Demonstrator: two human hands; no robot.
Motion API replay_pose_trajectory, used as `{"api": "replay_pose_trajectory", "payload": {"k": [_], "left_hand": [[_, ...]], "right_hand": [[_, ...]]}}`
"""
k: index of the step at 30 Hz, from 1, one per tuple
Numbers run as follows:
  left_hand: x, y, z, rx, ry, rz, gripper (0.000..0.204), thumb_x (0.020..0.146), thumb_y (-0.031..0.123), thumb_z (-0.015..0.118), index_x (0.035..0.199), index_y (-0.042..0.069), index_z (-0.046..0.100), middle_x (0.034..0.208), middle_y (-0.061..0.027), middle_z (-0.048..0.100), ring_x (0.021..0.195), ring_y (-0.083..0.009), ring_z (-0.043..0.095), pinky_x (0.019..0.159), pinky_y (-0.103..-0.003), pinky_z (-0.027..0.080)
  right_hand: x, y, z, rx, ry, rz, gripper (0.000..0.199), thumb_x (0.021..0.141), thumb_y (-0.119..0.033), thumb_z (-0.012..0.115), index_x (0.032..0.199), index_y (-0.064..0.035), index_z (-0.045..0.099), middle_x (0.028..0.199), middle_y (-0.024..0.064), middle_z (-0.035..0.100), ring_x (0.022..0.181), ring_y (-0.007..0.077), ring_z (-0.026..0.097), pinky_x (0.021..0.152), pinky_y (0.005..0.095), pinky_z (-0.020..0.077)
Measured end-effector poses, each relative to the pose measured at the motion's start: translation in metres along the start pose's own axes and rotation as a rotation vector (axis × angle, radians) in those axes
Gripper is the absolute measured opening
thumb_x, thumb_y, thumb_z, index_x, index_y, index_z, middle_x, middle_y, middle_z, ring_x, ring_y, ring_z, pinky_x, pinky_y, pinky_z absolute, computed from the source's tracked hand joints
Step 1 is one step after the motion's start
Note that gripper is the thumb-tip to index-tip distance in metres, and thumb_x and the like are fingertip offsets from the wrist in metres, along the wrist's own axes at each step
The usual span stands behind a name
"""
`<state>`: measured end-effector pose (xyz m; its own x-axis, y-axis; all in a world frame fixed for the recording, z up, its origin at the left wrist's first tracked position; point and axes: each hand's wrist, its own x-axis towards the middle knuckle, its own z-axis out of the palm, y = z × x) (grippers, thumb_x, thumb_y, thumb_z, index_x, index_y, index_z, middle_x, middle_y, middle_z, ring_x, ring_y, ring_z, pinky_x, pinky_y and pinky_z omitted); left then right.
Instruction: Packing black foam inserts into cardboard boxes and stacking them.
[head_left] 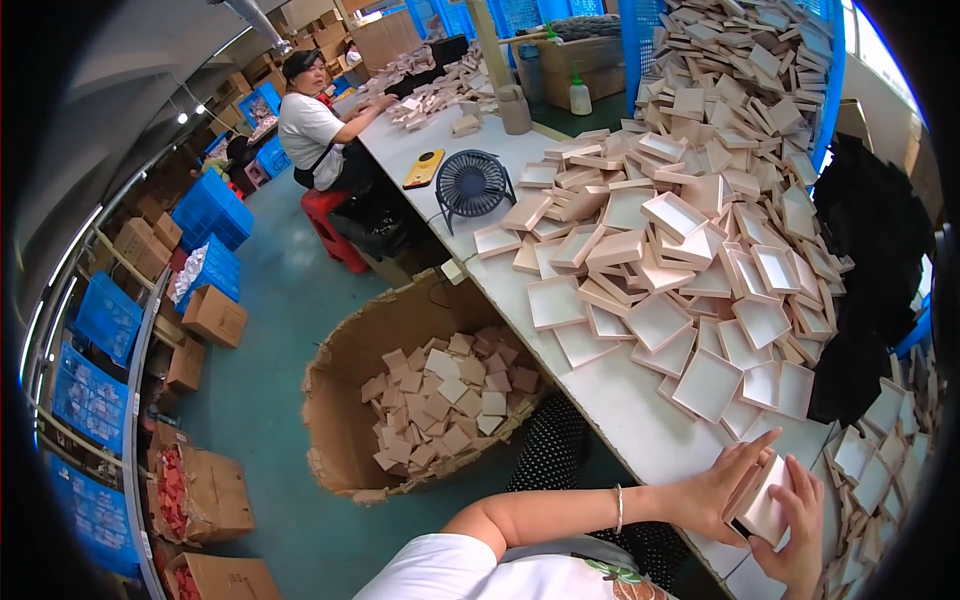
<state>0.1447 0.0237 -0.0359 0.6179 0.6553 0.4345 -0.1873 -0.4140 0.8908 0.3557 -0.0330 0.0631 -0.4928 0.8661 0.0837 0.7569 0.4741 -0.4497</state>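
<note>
Both of my hands are closed around a small pale pink cardboard box (768, 497) at the table's near edge. My left hand (708, 498), with a bracelet at the wrist, grips its left side. Against its right side press the fingers of my right hand (798, 520). A dark strip shows at the box's lower left edge; whether this is its inside or an insert I cannot tell. Just beyond my hands lies a large heap of open, shallow pink box trays (708, 385) with white insides.
A torn carton (330, 420) of small pink boxes stands on the floor left of the white table (600, 400). A small fan (473, 185) and a yellow phone (424, 168) lie farther up. Black cloth (865, 280) is at the right. A co-worker (315, 125) sits at the far end.
</note>
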Motion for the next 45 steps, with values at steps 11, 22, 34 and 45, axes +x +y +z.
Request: {"api": "replay_pose_trajectory", "payload": {"k": [11,22,34,45], "left_hand": [[0.004,0.004,-0.002,0.138,-0.009,0.079,0.127,0.06,0.04,0.09,0.156,0.012,0.012,0.152,-0.0192,0.021,0.137,-0.0391,0.026,0.114,-0.05,0.018],[0.009,-0.005,-0.019,0.207,-0.241,0.209,0.128,0.049,0.017,0.09,0.155,0.021,0.018,0.151,-0.022,0.019,0.138,-0.044,0.023,0.114,-0.053,0.022],[0.009,-0.001,-0.015,0.405,-0.236,0.216,0.116,0.053,0.007,0.086,0.15,0.015,0.023,0.142,-0.0209,0.029,0.128,-0.0416,0.036,0.108,-0.049,0.032],[-0.039,0.034,-0.032,0.247,0.01,0.14,0.104,0.058,0.01,0.079,0.148,0.005,0.025,0.139,-0.0233,0.035,0.133,-0.0411,0.035,0.114,-0.045,0.03]], "right_hand": [[-0.006,-0.02,-0.009,-0.266,-0.092,-0.198,0.055,0.091,-0.028,0.059,0.142,-0.0111,0.046,0.148,0.028,0.037,0.133,0.0486,0.039,0.103,0.0565,0.0341],[-0.015,-0.009,0.021,-0.175,0.074,-0.141,0.051,0.094,-0.032,0.058,0.139,-0.0101,0.048,0.146,0.0291,0.037,0.133,0.0514,0.037,0.106,0.0582,0.0328],[-0.024,-0.004,0.04,-0.04,0.282,-0.152,0.051,0.091,-0.024,0.063,0.134,-0.0037,0.048,0.144,0.0288,0.039,0.131,0.0496,0.039,0.105,0.0561,0.0347],[-0.054,0.016,0.073,0.092,0.721,-0.069,0.068,0.099,-0.058,0.029,0.147,-0.0092,0.034,0.153,0.0268,0.025,0.139,0.0403,0.032,0.112,0.052,0.0294]]}}
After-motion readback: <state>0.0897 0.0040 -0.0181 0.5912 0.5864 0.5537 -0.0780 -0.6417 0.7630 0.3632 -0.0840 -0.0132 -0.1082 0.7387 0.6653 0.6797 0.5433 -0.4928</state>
